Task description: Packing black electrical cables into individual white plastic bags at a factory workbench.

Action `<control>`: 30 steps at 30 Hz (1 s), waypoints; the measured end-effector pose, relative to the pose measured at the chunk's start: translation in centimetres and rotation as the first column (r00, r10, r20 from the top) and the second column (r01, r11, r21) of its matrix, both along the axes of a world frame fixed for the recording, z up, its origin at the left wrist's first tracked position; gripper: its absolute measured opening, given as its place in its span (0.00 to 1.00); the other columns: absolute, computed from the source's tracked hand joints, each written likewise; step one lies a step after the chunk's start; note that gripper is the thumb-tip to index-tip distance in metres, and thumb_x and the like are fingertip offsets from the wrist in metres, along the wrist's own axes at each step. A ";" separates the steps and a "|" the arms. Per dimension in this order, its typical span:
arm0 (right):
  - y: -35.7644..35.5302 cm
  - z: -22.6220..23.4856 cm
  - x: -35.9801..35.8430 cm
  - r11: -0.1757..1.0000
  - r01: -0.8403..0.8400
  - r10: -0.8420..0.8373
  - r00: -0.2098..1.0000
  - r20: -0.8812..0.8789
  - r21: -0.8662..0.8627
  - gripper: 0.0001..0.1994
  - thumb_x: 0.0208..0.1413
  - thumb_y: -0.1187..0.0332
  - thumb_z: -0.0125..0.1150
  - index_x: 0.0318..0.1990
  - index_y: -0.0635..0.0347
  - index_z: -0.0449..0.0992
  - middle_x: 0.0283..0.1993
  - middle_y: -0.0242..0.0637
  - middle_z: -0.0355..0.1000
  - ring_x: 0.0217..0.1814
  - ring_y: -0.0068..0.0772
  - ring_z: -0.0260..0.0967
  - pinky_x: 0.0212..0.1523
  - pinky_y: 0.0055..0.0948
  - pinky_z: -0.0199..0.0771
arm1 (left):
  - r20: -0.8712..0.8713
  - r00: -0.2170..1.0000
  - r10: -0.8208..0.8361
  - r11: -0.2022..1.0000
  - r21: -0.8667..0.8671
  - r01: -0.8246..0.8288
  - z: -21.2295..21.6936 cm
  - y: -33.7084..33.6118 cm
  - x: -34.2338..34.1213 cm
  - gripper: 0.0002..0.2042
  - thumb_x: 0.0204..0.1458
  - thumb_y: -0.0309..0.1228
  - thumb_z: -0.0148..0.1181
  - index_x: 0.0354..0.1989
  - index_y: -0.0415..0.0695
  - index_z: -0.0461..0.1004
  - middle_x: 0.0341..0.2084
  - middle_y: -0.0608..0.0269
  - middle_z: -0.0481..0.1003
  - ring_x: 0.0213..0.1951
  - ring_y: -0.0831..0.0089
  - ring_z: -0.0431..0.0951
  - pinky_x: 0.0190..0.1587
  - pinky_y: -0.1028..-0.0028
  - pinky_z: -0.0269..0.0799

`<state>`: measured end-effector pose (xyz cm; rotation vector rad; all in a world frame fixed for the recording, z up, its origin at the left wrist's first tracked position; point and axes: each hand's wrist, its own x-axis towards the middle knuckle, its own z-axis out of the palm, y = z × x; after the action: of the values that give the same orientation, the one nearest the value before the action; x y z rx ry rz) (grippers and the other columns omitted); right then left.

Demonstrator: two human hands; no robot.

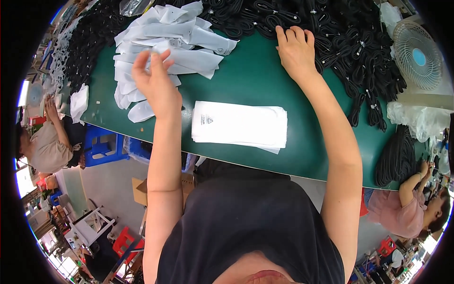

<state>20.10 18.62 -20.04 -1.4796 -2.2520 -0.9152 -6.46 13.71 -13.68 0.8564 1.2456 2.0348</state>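
Note:
My left hand (157, 85) is raised over a loose pile of white plastic bags (198, 35), its fingers apart and nothing seen in them. At the far side of the table, my right hand (297, 53) reaches to the edge of a heap of coiled black cables (352, 47). Its fingers are bent and a little spread, with the tips at the cables; no cable shows lifted in them. Between my forearms, close to the near edge, lies a neat stack of flat white bags (246, 125) with small dark print at its left end.
The green table (255, 75) spans the view. A fan (417, 57) stands at the right beside clear plastic (411, 118) and a large black cable bundle (397, 156). More black cables (87, 57) lie at the left. One person (49, 146) sits left, another (397, 213) right.

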 end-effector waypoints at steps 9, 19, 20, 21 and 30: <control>-4.7 3.7 -0.6 0.968 -0.219 0.134 0.862 -0.488 -0.121 0.21 0.46 0.72 0.61 0.52 0.54 0.72 0.43 0.34 0.70 0.44 0.35 0.69 0.49 0.34 0.67 | -0.863 0.139 -0.486 0.705 -0.293 0.646 -3.2 -8.1 5.1 0.11 0.41 0.23 0.65 0.35 0.41 0.73 0.32 0.56 0.71 0.33 0.59 0.73 0.34 0.68 0.71; -17.4 6.5 2.9 0.821 -0.511 0.068 0.530 -0.845 -0.254 0.21 0.39 0.79 0.66 0.46 0.62 0.73 0.46 0.44 0.72 0.34 0.37 0.71 0.32 0.30 0.73 | -0.733 0.278 -0.621 0.679 -0.326 0.658 -4.3 -8.1 4.6 0.04 0.44 0.21 0.63 0.30 0.40 0.77 0.28 0.60 0.72 0.29 0.67 0.73 0.29 0.74 0.68; -17.9 6.4 3.1 0.822 -0.510 0.065 0.528 -0.847 -0.254 0.21 0.39 0.79 0.66 0.46 0.62 0.73 0.46 0.44 0.72 0.34 0.37 0.71 0.32 0.30 0.73 | -0.664 0.321 -0.675 0.662 -0.354 0.660 -4.1 -8.1 4.5 0.04 0.45 0.21 0.63 0.30 0.40 0.77 0.28 0.61 0.73 0.28 0.70 0.73 0.29 0.76 0.67; -18.4 6.2 3.2 0.829 -0.518 0.150 0.567 -0.810 -0.210 0.21 0.39 0.79 0.66 0.45 0.63 0.72 0.47 0.45 0.72 0.34 0.39 0.71 0.32 0.31 0.73 | -0.664 0.318 -0.677 0.661 -0.357 0.660 -4.1 -8.1 4.3 0.04 0.45 0.21 0.63 0.30 0.40 0.77 0.28 0.61 0.73 0.28 0.70 0.73 0.29 0.76 0.67; -19.2 4.6 2.1 0.767 -0.625 0.392 0.636 -0.665 -0.146 0.20 0.38 0.79 0.65 0.44 0.67 0.72 0.48 0.47 0.71 0.35 0.40 0.69 0.32 0.32 0.73 | -0.550 0.380 -0.744 0.615 -0.342 0.710 -3.8 -8.2 4.1 0.04 0.47 0.21 0.63 0.31 0.40 0.78 0.28 0.64 0.73 0.27 0.76 0.70 0.28 0.79 0.64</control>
<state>22.22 -0.60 -15.40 -0.9176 -2.1847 0.1734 -2.40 5.53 -17.48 1.8196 0.9225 0.9548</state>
